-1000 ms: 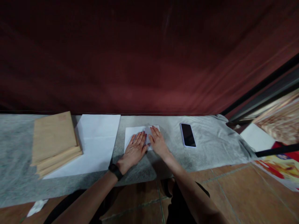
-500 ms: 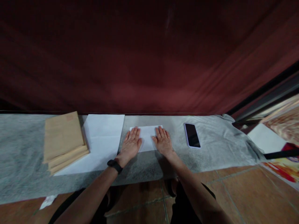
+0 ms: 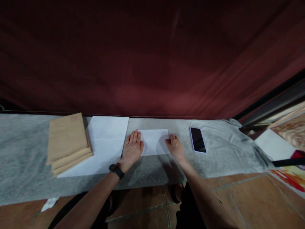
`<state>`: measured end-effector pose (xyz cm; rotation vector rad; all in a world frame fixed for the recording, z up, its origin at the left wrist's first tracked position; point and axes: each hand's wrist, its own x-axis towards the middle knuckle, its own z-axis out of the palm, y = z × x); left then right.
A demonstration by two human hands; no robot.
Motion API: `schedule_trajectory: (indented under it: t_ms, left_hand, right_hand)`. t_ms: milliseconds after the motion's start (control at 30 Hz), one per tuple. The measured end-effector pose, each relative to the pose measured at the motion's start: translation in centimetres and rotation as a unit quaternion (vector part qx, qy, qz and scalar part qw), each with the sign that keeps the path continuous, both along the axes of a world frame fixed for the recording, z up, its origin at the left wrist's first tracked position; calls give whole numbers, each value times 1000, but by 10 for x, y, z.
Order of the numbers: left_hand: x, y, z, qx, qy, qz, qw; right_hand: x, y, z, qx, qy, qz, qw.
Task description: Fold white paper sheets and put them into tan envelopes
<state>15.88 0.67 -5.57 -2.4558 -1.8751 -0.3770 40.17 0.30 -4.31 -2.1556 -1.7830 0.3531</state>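
No txt is reading legibly. A faint reddish mark (image 3: pixel 74 118) is showing nr the top rt corner of the uppermost flat, rectangular brown paper packet (image 3: pixel 66 138), too blurry to read; a red-and-yellow printed sheet (image 3: pixel 290 180), far rt, is likewise staying illegible.

Right hand (image 3: pixel 175 146) at small white sheet (image 3: pixel 152 143)

Dark red sheet (image 3: pixel 152 63) is filling the back | grey cloth (image 3: pixel 224 146) is stretching along its lower edge | brown tiled floor (image 3: pixel 252 194) is showing below | dark bar (image 3: pixel 274 91) is slanting at right | dim light is catching the sheet's lower middle
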Motion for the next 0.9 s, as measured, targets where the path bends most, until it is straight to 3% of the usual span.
schedule_trajectory:
  t_ms: [167, 300, 400, 533, 633, 733, 800, 900]
  left_hand:
    - [-1, 0, -2, 0, -31, -5, 999]
    - [0, 4, 0, 14, -84, -5, 996]
    - [1, 10, 4, 25, -147, 1, 989]
    - [2, 17, 9, 23, -211, 9, 977]
    - [0, 21, 13, 32, -246, 30, 968]
    - [-5, 23, 23, 59, -242, 34, 968]
    - [-11, 23, 31, 76, -203, 15, 976]
    - [-20, 24, 38, 66, -121, -47, 989]
  right_hand:
    - [6, 8, -5, 8, 169, 6, 986]
    - [14, 18, 5, 60, 360, -6, 931]
    - [23, 22, 28, 178, 413, -49, 892]
    - [26, 12, 62, 378, 315, -85, 866]
    - [13, -7, 70, 389, 211, 20, 896]
    - [-5, -27, 59, 301, 111, 217, 922]
    - [-15, -38, 47, 241, 49, 324, 914]
    - [-21, -49, 31, 196, -15, 406, 893]
